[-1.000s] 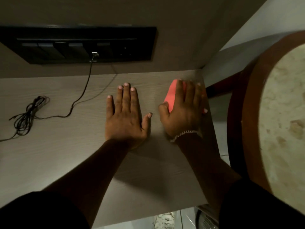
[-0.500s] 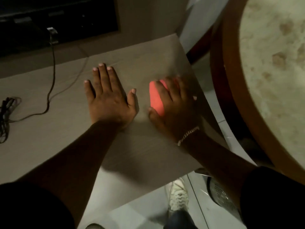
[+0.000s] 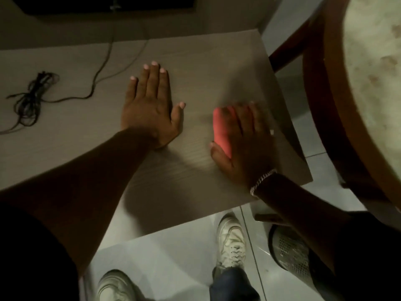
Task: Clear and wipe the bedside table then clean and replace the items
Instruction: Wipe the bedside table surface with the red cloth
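Observation:
The pale wood-grain bedside table (image 3: 195,61) fills the middle of the view. My left hand (image 3: 152,105) lies flat on it, palm down, fingers apart, holding nothing. My right hand (image 3: 243,140) presses an orange-red cleaning cloth (image 3: 221,131) against the tabletop near the table's right edge; the fingers are blurred and cover most of the cloth.
A black cable (image 3: 32,98) lies bundled at the table's left and runs up to a dark wall panel (image 3: 108,5). A round stone-topped table with a wooden rim (image 3: 321,105) stands close on the right. Below are pale floor tiles, my white shoes (image 3: 231,240) and a perforated metal bin (image 3: 290,250).
My right hand has slid the cloth from the table's far right corner toward the near edge. My left hand stays flat. The camera has tilted down, bringing the floor and shoes into view.

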Motion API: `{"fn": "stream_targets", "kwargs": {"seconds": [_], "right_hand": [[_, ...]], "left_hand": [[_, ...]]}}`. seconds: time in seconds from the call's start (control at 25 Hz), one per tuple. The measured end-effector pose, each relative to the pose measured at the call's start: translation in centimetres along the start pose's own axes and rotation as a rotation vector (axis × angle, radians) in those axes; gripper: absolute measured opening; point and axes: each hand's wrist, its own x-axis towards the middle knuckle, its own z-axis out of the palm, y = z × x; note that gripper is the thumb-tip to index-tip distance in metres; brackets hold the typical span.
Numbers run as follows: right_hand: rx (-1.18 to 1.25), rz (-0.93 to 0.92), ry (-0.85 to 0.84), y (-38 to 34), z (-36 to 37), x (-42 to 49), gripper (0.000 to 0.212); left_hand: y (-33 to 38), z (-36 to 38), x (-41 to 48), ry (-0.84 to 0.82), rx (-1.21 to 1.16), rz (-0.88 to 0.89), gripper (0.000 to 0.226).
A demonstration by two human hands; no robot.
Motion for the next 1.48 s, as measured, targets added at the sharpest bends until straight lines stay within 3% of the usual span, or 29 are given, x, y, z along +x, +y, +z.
{"fn": "stream_targets", "kwargs": {"seconds": [0.12,0.24,0.36,0.44,0.56,0.8,1.0,1.28,1.4,1.48], "right_hand": [[0.074,-0.151,0.081,-2.5,0.7,7.9,0.070],[0.067,-0.358,0.046,-4.2,1.0,15.5,0.071],[0.089,-0.347,0.067,-6.7,1.7,18.8,0.072],[0.155,-0.350,0.058,-7.2,1.5,18.5,0.072],[0.152,-0.546,-0.002,-5.6,0.1,14.6,0.072],[0.191,-0.853,-0.133,-6.4,-1.7,-1.9,0.070],[0.112,-0.996,-0.148,-9.3,-1.0,3.4,0.068],[0.127,-0.774,0.000,-16.2,1.4,19.5,0.070],[0.206,-0.585,0.061,-17.4,1.8,20.4,0.074],[0.285,-0.555,0.111,-17.6,1.8,17.4,0.076]], "left_hand": [[-2.5,-0.4,-0.2,0.025,-0.037,-0.049,0.079],[-4.2,-0.5,0.1,0.062,-0.022,-0.129,0.078],[-5.9,-0.7,0.6,0.075,-0.017,-0.199,0.078],[-6.4,-0.9,0.2,0.052,-0.016,-0.185,0.080],[-7.4,-0.8,-0.8,0.075,-0.014,-0.170,0.080],[-8.9,-1.8,-4.6,0.044,-0.017,-0.204,0.083],[-13.1,-2.2,-6.7,0.035,-0.023,-0.172,0.086],[-17.8,-2.8,-6.9,0.049,0.020,-0.234,0.085],[-17.5,-2.7,-6.7,0.064,0.019,-0.219,0.082],[-17.2,-2.7,-6.6,0.057,0.006,-0.220,0.081]]}}
